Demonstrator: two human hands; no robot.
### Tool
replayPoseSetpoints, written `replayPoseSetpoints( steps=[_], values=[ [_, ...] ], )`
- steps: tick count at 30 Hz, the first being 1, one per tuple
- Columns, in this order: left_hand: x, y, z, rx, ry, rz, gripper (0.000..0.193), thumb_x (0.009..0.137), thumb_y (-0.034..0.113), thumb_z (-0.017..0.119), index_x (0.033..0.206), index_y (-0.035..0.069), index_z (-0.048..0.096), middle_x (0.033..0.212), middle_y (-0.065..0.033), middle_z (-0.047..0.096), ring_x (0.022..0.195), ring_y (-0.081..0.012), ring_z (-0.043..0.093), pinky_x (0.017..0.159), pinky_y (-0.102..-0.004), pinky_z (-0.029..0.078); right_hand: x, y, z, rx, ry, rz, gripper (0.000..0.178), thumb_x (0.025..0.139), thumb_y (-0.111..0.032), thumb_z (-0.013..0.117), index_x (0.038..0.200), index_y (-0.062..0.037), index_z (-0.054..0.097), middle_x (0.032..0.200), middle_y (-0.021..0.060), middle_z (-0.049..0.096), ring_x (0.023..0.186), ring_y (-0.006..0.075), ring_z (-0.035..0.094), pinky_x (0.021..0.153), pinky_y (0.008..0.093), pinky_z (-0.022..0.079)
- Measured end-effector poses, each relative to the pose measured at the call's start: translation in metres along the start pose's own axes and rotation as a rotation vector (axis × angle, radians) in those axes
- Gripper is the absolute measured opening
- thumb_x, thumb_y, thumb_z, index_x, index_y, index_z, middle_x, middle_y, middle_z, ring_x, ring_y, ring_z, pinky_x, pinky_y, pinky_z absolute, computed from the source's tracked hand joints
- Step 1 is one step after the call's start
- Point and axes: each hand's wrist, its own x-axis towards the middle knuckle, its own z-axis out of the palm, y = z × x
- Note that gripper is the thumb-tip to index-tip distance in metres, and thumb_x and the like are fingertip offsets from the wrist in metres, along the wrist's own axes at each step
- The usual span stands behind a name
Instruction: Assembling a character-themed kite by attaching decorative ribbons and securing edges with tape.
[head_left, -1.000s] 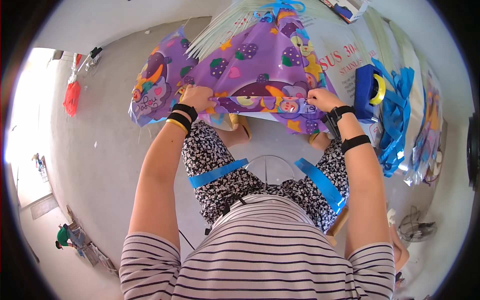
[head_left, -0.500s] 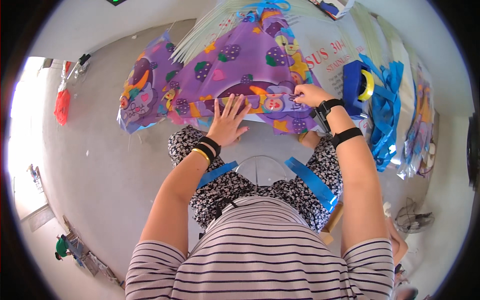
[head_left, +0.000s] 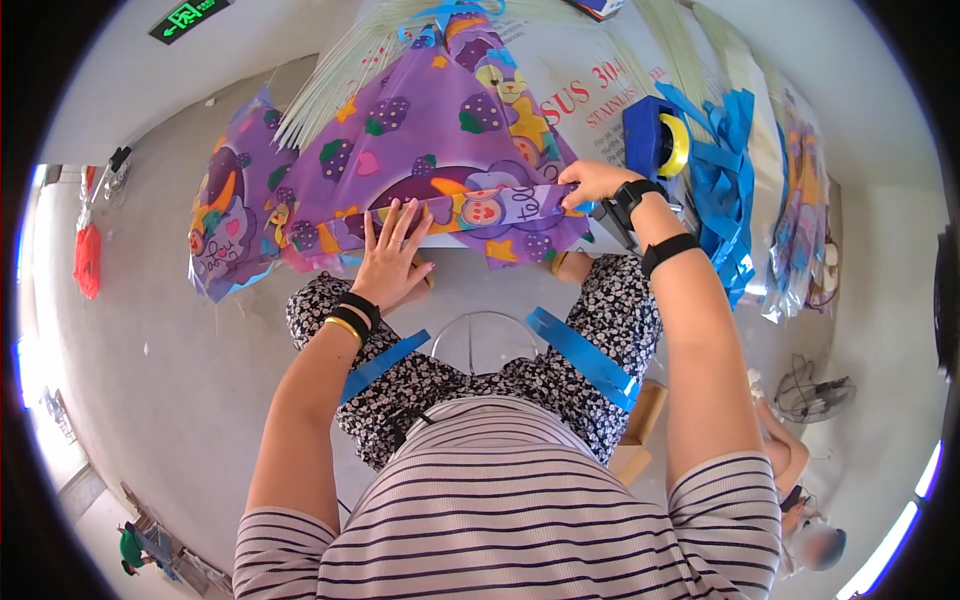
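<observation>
A purple printed plastic sheet, roughly triangular, lies in front of me with its near edge turned up into a long band. My left hand rests on that band with its fingers spread, open and flat. At the right end of the band, my right hand pinches the edge between thumb and fingers. A blue ribbon is at the sheet's far tip. Beyond my right hand stands a blue tape dispenser with a yellow roll.
Pale thin rods lie under and behind the sheet. Blue strips hang at the table's right, beside bagged printed sheets. Another blue strip lies over my right thigh. A cardboard box, a fan and another person are at lower right.
The view has swung, so everything sits further left in the picture. My right hand has slid right along the band, uncovering more of it. The left hand keeps its place on the sheet.
</observation>
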Motion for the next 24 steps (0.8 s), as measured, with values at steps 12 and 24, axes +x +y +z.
replayPoseSetpoints(
  steps=[12,24],
  values=[
    [0.002,-0.001,0.003,0.042,-0.078,0.002,0.09,0.092,0.049,0.065,0.164,0.018,0.02,0.17,-0.0132,0.013,0.158,-0.0349,0.011,0.121,-0.0697,0.009,0.006,0.03,-0.006,0.215,-0.172,-0.087,0.03,0.085,-0.009,0.072,0.113,0.0001,0.067,0.1,0.0011,0.07,0.093,0.0128,0.061,0.086,0.0293,0.048],
    [-0.001,-0.001,0.002,0.056,-0.086,0.005,0.094,0.089,0.049,0.068,0.164,0.016,0.021,0.171,-0.0136,0.012,0.158,-0.0351,0.01,0.12,-0.0705,0.009,-0.038,0.006,0.034,0.327,0.618,-0.185,0.054,0.082,-0.015,0.081,0.129,-0.005,0.057,0.123,0.016,0.063,0.118,0.0275,0.059,0.095,0.0392,0.051]
  ],
)
